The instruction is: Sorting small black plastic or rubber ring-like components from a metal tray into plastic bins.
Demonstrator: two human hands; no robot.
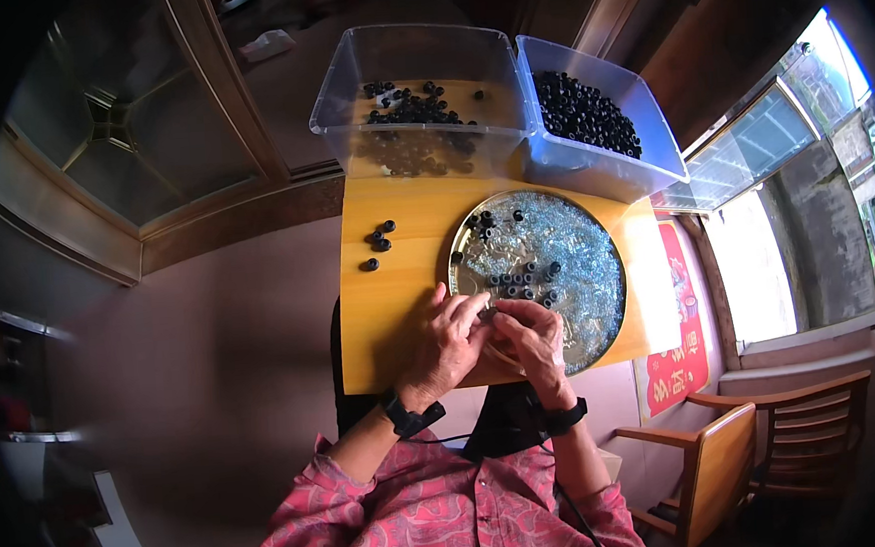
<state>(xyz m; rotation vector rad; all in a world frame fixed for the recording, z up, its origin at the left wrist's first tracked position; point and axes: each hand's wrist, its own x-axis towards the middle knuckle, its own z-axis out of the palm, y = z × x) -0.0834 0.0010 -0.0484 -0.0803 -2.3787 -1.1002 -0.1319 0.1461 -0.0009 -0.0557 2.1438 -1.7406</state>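
Likely home: wooden chairs point(718, 472), glass-paned door point(138, 126).

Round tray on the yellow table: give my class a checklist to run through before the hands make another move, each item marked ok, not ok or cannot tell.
1. Hands together: ok; left hand and right hand meet over the near side of the tray.
2. Small dark piece gripped firmly: cannot tell; fingers cover much of it.
3. Loose black beads all on the tray: not ok; some lie on the table.
4. Left tub and right tub open on top: ok.
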